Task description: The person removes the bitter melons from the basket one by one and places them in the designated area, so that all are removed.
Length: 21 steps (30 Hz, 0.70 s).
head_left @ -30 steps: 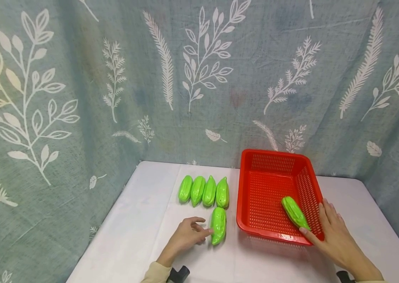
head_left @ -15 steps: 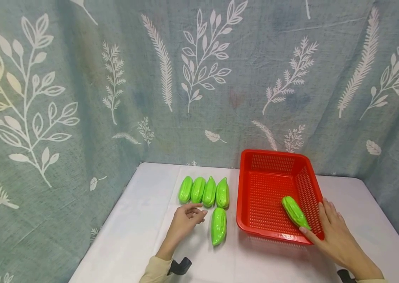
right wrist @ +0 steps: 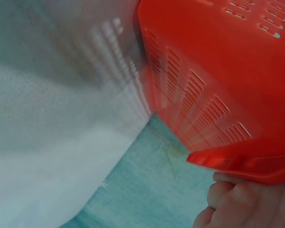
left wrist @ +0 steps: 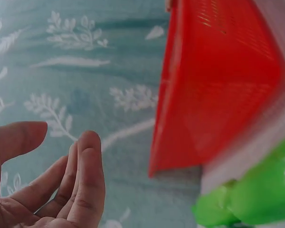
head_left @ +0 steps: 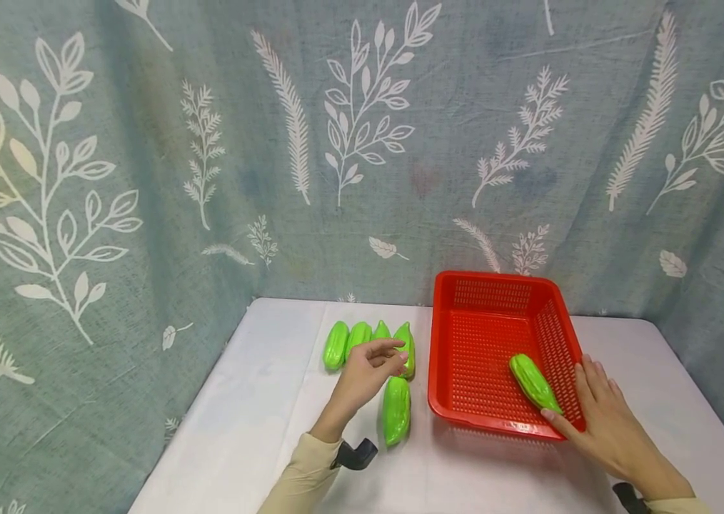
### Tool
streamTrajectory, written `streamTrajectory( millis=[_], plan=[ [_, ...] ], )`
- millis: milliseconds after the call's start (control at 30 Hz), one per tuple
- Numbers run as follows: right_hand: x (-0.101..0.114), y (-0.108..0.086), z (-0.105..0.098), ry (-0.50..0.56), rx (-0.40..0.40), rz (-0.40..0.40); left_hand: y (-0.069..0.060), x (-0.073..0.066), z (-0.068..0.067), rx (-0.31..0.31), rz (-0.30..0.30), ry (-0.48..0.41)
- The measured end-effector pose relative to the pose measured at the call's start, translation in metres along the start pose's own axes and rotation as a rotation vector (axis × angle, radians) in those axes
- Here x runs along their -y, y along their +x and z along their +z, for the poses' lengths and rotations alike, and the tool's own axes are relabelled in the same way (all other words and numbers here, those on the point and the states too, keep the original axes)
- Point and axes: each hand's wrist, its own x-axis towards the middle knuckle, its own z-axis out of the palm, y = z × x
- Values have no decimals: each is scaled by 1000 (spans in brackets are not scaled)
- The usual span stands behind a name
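My left hand [head_left: 368,375] hangs over the row of bright green, ridged, pointed vegetables [head_left: 336,346], fingers loosely bent and nothing between them. It partly hides the row's right side. One more such vegetable [head_left: 396,414] lies singly in front of the row. In the left wrist view, thumb and fingers stand apart, and a blurred green vegetable [left wrist: 261,190] shows at lower right. My right hand [head_left: 606,428] rests at the near right corner of the red plastic basket [head_left: 434,343], fingers extended along its outer side, thumb on the rim. Inside lies a single green vegetable [head_left: 534,383].
A white cloth [head_left: 259,400] covers the table. Behind and to the sides hangs a grey-green curtain [head_left: 310,250] with white leaf prints. The basket's perforated side wall [right wrist: 194,109] appears close up in the right wrist view.
My left hand has left the single front vegetable, moving up and away, then rightward over the row. The right hand stays at the basket corner. The vegetables look unmoved.
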Motion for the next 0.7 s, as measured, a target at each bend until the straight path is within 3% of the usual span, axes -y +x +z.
streamTrajectory(
  millis=[200, 400, 700],
  plan=[
    [1, 1, -2, -17, 5, 1, 15, -24, 15, 49, 68, -19],
    [2, 1, -1, -19, 13, 11, 35, -39, 30, 65, 110, -12],
    [2, -1, -2, 6, -2, -12, 66, -60, 62, 100, 35, -58]
  ],
)
